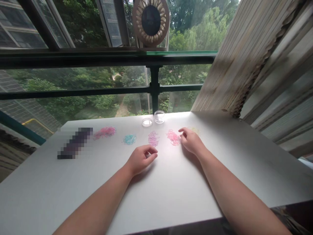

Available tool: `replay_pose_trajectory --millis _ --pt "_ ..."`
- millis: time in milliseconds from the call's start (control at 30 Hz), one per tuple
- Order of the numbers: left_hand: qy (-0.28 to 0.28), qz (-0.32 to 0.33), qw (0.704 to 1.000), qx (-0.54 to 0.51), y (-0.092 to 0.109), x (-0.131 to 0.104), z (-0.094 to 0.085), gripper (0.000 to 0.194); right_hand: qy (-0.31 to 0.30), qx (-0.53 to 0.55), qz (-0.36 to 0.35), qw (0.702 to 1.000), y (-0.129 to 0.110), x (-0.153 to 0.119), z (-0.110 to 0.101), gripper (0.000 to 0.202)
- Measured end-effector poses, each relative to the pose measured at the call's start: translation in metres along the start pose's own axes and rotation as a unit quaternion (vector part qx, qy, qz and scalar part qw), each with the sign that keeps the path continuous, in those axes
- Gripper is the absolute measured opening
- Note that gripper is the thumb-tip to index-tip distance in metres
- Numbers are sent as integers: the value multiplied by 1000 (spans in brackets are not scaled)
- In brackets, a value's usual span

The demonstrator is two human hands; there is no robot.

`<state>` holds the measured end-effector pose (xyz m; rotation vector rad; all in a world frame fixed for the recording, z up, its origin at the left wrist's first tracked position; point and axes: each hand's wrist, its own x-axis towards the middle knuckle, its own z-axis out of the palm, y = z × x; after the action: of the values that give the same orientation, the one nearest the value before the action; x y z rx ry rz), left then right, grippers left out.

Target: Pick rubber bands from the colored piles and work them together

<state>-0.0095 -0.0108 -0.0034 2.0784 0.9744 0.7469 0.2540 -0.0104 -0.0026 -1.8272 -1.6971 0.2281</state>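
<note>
Small piles of thin rings or bands lie in a row on the white table (156, 195). From the left they are a deep pink pile (106, 132), a teal pile (129, 139), a lilac pile (153, 138), a light pink pile (173, 137) and a pale yellow pile (196, 131). My left hand (143, 159) rests just below the lilac pile, thumb and fingertips apart, holding nothing. Between the light pink and yellow piles is my right hand (192, 141), its index finger stretched out at the light pink pile's edge; nothing shows in it.
A round clear container (159, 117) and a clear lid or shallow dish (147, 122) stand at the table's back edge. A blurred dark object (75, 143) lies at the left. Behind are a railing (97, 60), a round fan-like object (151, 21) and a curtain (227, 58).
</note>
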Motion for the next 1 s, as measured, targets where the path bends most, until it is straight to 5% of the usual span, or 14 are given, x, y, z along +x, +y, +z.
replay_pose_trajectory --millis 133,267,433,600,700,833,1000 --pt "8 1 1000 -2 2 -2 2 12 -8 26 -25 999 -5 -3 -2 9" --pt "31 5 999 17 4 -2 -2 11 -64 76 -65 993 -11 -9 0 17" --pt "115 -24 989 90 -11 0 -33 16 -162 93 -134 973 -23 -19 4 22" --pt "248 -187 925 219 -50 -13 -91 36 -216 89 -144 962 -33 -25 6 26" --pt "260 -285 876 290 -70 -27 -116 45 -234 91 -151 956 -35 -27 8 26" --pt "268 -313 858 308 -84 -37 -128 50 -272 78 -158 946 -36 -29 11 28" --pt "280 -306 850 326 -90 -29 -123 51 -295 62 -163 939 -40 -31 12 29"
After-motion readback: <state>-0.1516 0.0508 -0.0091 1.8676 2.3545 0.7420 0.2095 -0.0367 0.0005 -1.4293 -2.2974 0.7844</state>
